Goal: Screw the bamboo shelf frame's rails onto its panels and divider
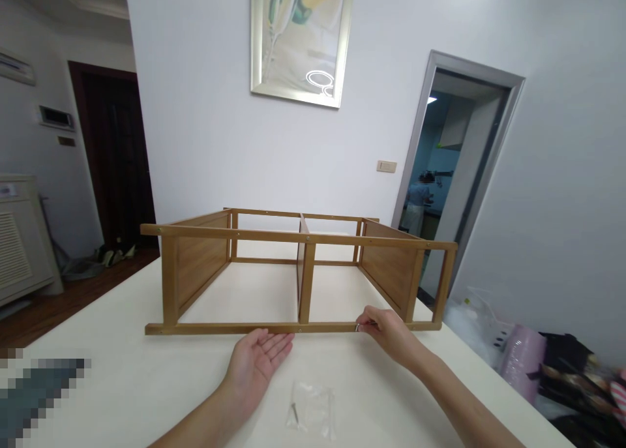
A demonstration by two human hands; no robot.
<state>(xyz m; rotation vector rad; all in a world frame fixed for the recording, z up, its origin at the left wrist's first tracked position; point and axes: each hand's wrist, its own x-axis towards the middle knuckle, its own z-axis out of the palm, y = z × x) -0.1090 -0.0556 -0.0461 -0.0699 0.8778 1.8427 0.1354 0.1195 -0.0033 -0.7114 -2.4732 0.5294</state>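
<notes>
A brown wooden shelf frame (pixel 307 285) lies on its side on the white table (pixel 381 396), its long rails running left to right. My left hand (pixel 257 366) is open, palm up, with its fingertips at the lower front rail, left of the middle crosspiece. At the same rail, farther right, the fingers of my right hand (pixel 379 330) are pinched together on a small shiny metal piece (pixel 357 327), mostly hidden by them. Between my forearms a clear plastic bag (pixel 315 412) lies flat, with a screw (pixel 295 413) in or on it.
A blurred-out dark object (pixel 39 392) is at the table's left. Bags and a pink roll (pixel 523 357) are piled beyond the right edge. Behind the frame stands a wall with a framed picture (pixel 300 40). A person (pixel 417 200) stands past the doorway.
</notes>
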